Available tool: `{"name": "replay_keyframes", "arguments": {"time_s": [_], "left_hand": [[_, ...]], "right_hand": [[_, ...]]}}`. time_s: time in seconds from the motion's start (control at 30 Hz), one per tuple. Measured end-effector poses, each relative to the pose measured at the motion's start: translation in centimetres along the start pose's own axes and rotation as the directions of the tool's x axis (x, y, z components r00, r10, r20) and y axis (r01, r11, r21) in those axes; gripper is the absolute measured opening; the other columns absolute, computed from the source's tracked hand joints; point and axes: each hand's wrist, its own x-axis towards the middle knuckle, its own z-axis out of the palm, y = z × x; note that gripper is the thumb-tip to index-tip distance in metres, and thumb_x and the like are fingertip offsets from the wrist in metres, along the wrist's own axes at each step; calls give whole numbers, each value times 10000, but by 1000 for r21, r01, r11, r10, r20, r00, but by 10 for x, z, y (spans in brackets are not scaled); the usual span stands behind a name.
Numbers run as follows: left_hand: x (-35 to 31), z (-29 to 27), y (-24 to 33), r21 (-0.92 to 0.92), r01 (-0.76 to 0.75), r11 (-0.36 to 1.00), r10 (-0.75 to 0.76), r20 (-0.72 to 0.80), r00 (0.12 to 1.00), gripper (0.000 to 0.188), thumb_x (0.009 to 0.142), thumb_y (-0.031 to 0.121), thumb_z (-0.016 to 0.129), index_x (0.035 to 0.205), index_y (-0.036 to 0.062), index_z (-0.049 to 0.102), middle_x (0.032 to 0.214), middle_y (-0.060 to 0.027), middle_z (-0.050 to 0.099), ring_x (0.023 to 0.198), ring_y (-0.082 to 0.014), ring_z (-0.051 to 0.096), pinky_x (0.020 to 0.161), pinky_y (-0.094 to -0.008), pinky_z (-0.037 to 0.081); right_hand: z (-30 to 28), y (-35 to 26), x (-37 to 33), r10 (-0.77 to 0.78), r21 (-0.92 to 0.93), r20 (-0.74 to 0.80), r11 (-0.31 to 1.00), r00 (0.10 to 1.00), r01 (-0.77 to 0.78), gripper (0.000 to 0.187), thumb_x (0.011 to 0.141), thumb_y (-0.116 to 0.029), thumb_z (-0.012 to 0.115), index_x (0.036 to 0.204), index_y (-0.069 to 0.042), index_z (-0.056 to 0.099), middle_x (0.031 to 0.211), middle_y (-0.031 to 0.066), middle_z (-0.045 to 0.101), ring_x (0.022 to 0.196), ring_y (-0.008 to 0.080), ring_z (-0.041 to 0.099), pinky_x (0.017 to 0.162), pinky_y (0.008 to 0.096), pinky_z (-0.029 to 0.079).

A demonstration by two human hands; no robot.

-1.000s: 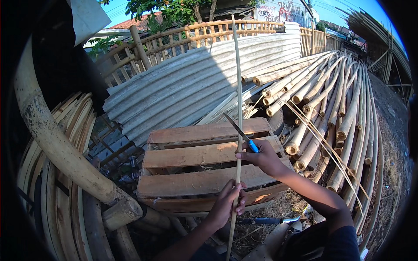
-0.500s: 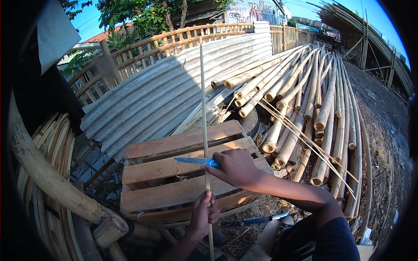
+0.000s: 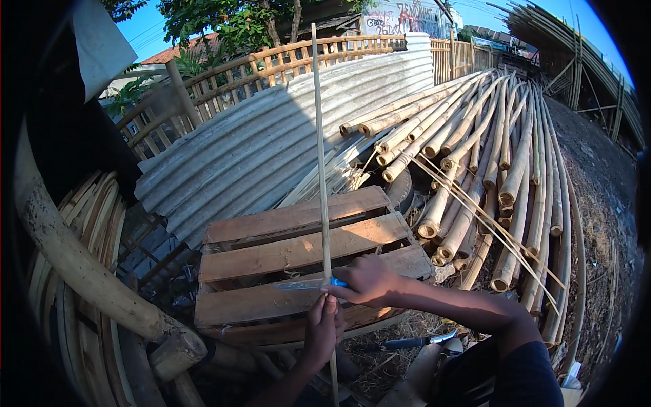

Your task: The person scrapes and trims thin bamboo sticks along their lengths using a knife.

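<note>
A long thin bamboo strip [image 3: 320, 136] stands upright before me. My left hand [image 3: 323, 334] is closed around its lower part. Close above, my right hand [image 3: 369, 279] grips a knife by its blue handle [image 3: 337, 282], thumb near the strip. The knife's blade [image 3: 298, 285] points left and crosses the strip just over my left fingers. Behind both hands is a slatted wooden crate [image 3: 271, 261]. The strip's lower end runs out of the picture.
Long bamboo poles [image 3: 468, 197] lie piled at the right, with thin strips across them. Split bamboo [image 3: 68, 298] and a thick pole [image 3: 88, 271] stand at the left. A corrugated sheet [image 3: 230, 169] leans behind the crate. A dark-handled tool [image 3: 400, 344] lies near my leg.
My right hand and the knife have moved down the strip, closer to my left hand. The left hand still grips the strip. The whole view has shifted slightly.
</note>
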Motion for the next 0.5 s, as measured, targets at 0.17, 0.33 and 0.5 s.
{"name": "replay_keyframes", "arguments": {"time_s": [0.17,0.33,0.5], "left_hand": [[-6,6,-1,117,-100,988,102,-14,995,291,987,362,397,809,133,371,567,52,264,392,-34,235,350,-207,175],[-7,6,-12,101,-83,991,83,-3,997,293,987,368,398,819,129,378,560,49,277,386,-33,233,345,-203,179],[-2,3,-21,201,-162,966,169,-18,985,256,998,310,390,854,99,398,561,54,273,413,-28,255,373,-195,234]], "right_hand": [[-14,9,6,-109,-196,-61,976,992,95,536,870,-533,497,638,-63,604,443,128,493,411,316,532,400,386,414],[-21,32,8,81,-152,-280,980,957,-128,484,889,-465,520,604,-78,582,414,107,471,382,301,515,381,391,385],[2,16,-10,-112,-269,-120,960,986,76,454,849,-501,560,600,-122,587,416,96,467,372,298,501,361,371,366]]}}
